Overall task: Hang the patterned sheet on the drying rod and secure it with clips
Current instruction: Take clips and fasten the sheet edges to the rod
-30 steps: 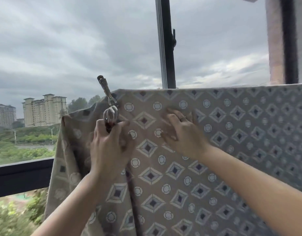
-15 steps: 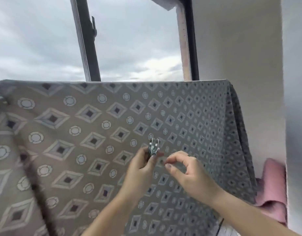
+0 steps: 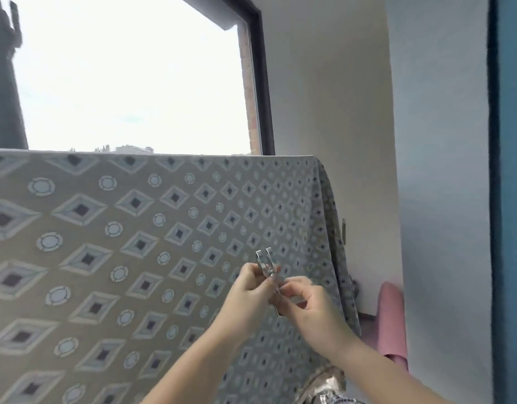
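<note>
Patterned sheet (image 3: 140, 258) draped over the drying rod, its fold running level below the window (image 3: 129, 77); a metal clip (image 3: 266, 262) is readied in front of it.

Both hands meet just before the cloth, near its right end: the left hand (image 3: 248, 290) pinches the clip's lower part with its prongs pointing up, and the right hand (image 3: 307, 301) closes its fingertips on the same clip from the other side, so each grip is clenched on it. The rod itself is hidden under the fold. As I see it, the clip could slip from such small fingertip holds and drop, or bite only one layer of cloth and miss the rod, leaving the right edge by the wall (image 3: 333, 97) free to slide.
</note>
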